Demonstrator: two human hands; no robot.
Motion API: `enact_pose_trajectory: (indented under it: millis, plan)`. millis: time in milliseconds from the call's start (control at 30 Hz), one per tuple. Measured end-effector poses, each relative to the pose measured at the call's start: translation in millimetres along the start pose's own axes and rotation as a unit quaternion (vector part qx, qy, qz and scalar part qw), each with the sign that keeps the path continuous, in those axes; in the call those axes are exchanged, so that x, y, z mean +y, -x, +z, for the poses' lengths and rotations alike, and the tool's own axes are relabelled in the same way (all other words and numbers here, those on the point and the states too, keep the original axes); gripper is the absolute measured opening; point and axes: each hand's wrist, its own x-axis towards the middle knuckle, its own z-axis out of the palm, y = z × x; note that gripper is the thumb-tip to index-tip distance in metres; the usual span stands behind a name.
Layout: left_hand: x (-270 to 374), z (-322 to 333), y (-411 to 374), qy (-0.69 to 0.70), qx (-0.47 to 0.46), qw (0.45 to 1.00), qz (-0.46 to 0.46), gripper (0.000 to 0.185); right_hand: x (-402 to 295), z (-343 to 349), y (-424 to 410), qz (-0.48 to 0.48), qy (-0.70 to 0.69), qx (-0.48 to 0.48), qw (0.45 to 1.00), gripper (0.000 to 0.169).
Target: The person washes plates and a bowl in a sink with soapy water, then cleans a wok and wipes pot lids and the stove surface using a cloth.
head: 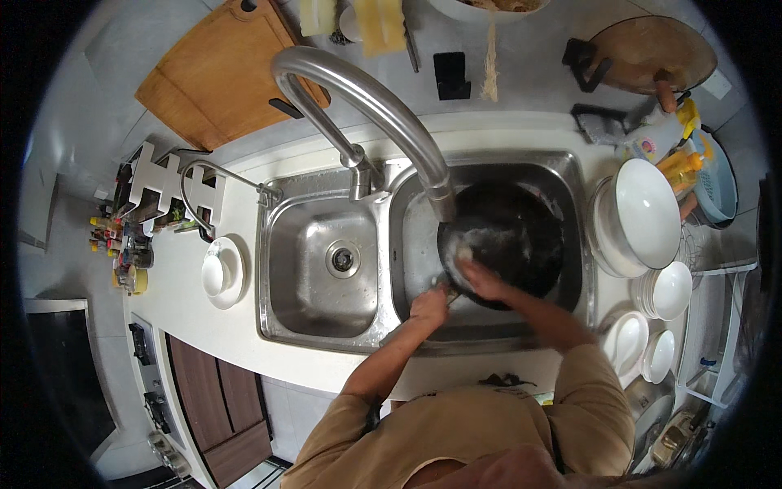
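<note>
A dark round wok [513,238] rests tilted in the right basin [412,244] of a double stainless-steel sink, with whitish suds and wet gloss on its inner face. My left hand [431,305] is closed around the wok's handle at the near left rim. Inside the wok's left part, my right hand [482,281] presses a small pale scrubber [464,252] to the surface; motion blur hides its exact shape. Over the wok's far left rim hangs the spout of a steel gooseneck faucet [391,110]. Whether water runs from it cannot be told.
The left basin [305,275] has a drain strainer [343,260]. Stacked white bowls [647,214] crowd the right counter, near detergent bottles [675,171]. A cup on a saucer [235,287] stands left. A wooden cutting board [214,79] and a pan lid [654,52] are at the back wall.
</note>
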Motion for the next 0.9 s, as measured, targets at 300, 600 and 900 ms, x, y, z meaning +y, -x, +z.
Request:
enact_pose_trajectory:
  millis: [300, 600, 900]
  plan:
    - [-18, 0, 28, 0.014, -0.001, 0.999, 0.032, 0.036, 48, -102, 29, 0.313, 0.277, -0.095, 0.904, 0.056]
    - [-23, -1, 27, -0.011, -0.022, 0.999, 0.021, 0.040, 35, 41, -107, 0.136, 0.094, 0.349, 0.922, 0.053]
    - [-17, -2, 28, 0.045, -0.004, 0.999, 0.024, 0.045, 9, -39, 47, 0.056, -0.006, -0.196, 0.979, 0.030]
